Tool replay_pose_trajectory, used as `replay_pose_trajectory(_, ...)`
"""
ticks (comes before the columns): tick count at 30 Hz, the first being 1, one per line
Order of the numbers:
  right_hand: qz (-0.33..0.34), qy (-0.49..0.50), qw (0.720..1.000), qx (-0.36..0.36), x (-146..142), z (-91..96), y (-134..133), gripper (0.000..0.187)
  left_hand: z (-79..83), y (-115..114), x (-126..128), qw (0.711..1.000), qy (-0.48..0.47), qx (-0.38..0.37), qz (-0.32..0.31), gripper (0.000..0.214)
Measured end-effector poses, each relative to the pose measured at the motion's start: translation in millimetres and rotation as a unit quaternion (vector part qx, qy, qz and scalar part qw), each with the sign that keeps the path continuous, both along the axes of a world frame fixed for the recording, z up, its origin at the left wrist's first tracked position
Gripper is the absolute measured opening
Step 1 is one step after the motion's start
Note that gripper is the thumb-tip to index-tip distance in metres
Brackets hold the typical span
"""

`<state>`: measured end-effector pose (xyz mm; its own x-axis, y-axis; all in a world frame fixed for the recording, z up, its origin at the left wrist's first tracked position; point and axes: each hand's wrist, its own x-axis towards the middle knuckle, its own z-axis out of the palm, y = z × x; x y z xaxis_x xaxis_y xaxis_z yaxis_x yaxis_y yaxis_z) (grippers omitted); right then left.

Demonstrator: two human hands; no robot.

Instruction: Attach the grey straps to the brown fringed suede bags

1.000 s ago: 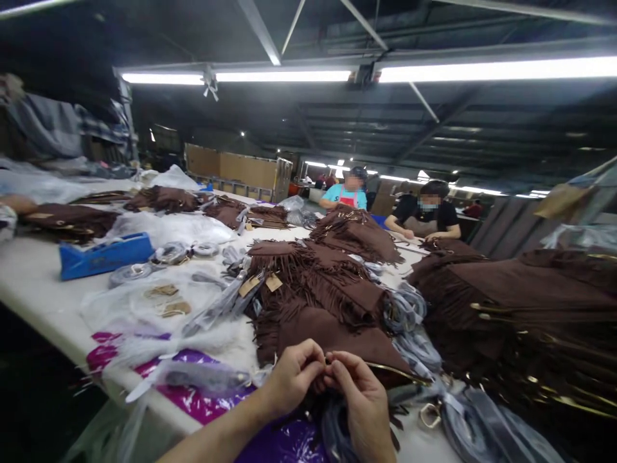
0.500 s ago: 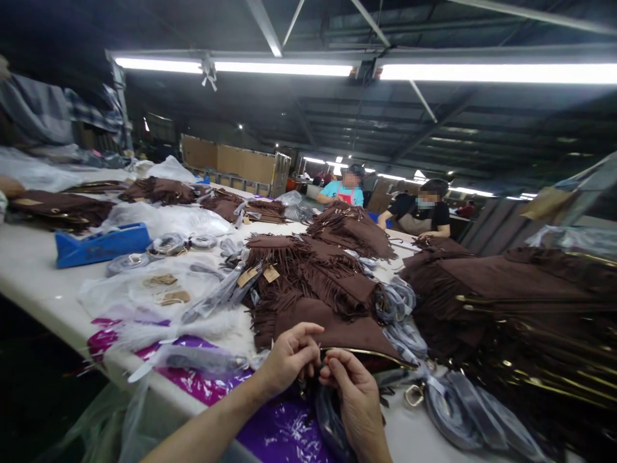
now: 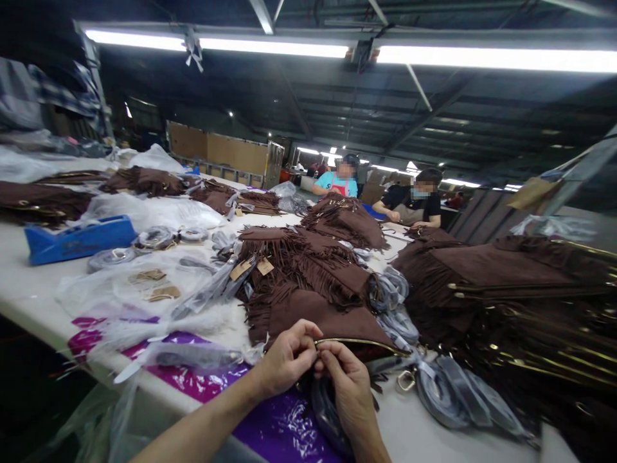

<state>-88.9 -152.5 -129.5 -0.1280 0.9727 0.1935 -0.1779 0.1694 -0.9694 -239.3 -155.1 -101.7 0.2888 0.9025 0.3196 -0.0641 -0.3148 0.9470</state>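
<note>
A brown suede fringed bag (image 3: 332,318) with a gold zipper (image 3: 366,343) lies at the near edge of the white table (image 3: 24,283). My left hand (image 3: 286,357) pinches the near end of the zipper edge, fingers closed on it. My right hand (image 3: 349,386) is pressed against the left one, its fingers pinched on the same zipper end. A grey wrapped strap (image 3: 328,411) hangs under my hands.
Heaps of brown fringed bags (image 3: 308,260) and a tall stack (image 3: 506,283) fill the middle and right. A blue tray (image 3: 80,238), tape rolls (image 3: 157,238), clear plastic bags (image 3: 159,296) and a purple sheet (image 3: 284,431) lie left. Two people (image 3: 407,202) work at the far end.
The camera has tilted, so everything sits a little lower and to the left. My hands stay pinched together on the bag's zipper end, and more of the gold zipper shows.
</note>
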Motion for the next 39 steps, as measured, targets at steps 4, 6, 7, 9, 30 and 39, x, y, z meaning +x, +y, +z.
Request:
replay_pose_trajectory(4, 0.007, -0.015, 1.000, 0.007, 0.3, 1.2, -0.7, 0.021, -0.7, 0.7, -0.3, 1.000, 0.015, 0.012, 0.007, 0.020)
replay_pose_trajectory(6, 0.006, -0.019, 1.000, 0.004, 0.1, 1.4, -0.7, 0.021, -1.3, 1.1, -0.2, 1.000, 0.016, 0.010, 0.008, 0.020)
replay_pose_trajectory(7, 0.003, -0.016, 1.000, -0.001, -0.1, 1.3, -0.5, 0.021, -1.6, 1.2, -0.1, 1.000, 0.017, 0.007, 0.009, 0.020)
replay_pose_trajectory(9, -0.005, -0.004, 1.000, -0.013, -0.3, 1.1, -0.2, 0.023, -2.2, 1.5, 0.0, 1.000, 0.021, 0.002, 0.013, 0.018)
replay_pose_trajectory(30, -0.044, -0.175, 0.956, 0.231, -1.2, -2.2, -0.8, 0.019, -14.8, 3.8, 1.3, 0.999, 0.031, 0.009, 0.032, 0.007)
replay_pose_trajectory(39, -0.058, -0.166, 0.971, 0.159, -2.8, -3.3, 2.5, 0.018, -22.6, 11.9, 2.1, 0.999, 0.023, -0.006, 0.042, 0.008)
